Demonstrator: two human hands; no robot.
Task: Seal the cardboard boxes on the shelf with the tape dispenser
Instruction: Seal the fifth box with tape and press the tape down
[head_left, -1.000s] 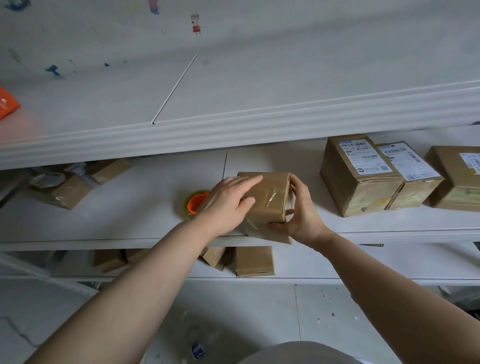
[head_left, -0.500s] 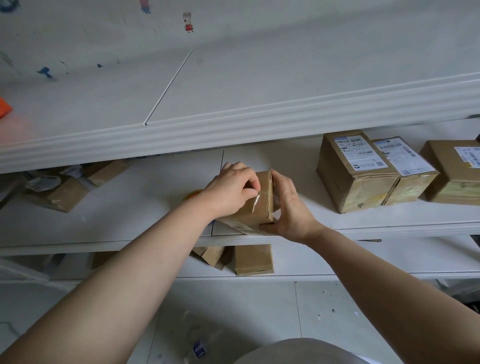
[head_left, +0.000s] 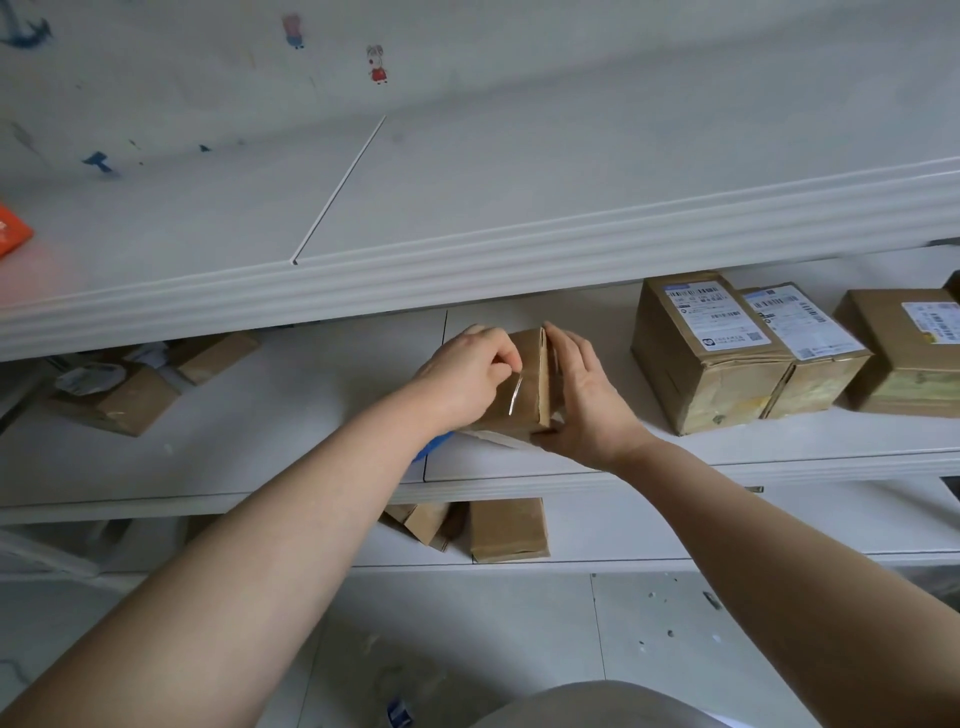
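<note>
A small brown cardboard box (head_left: 524, 389) stands tipped up on its side on the middle shelf (head_left: 260, 467), with a strip of clear tape glinting on its near face. My left hand (head_left: 467, 374) presses on that face with curled fingers beside the tape. My right hand (head_left: 582, 400) holds the box's right side and lower corner. Just a blue sliver of the tape dispenser (head_left: 428, 448) shows under my left wrist; the rest is hidden.
Three taped boxes with shipping labels (head_left: 706, 353) stand in a row at the right of the same shelf. Loose boxes and wrapping (head_left: 119, 395) lie at its left. More small boxes (head_left: 506, 530) sit on the lower shelf. An upper shelf's edge (head_left: 467, 270) overhangs.
The box has been turned from lying flat to standing on its side. My left hand has curled onto the taped face, and now hides the orange tape roll that showed before.
</note>
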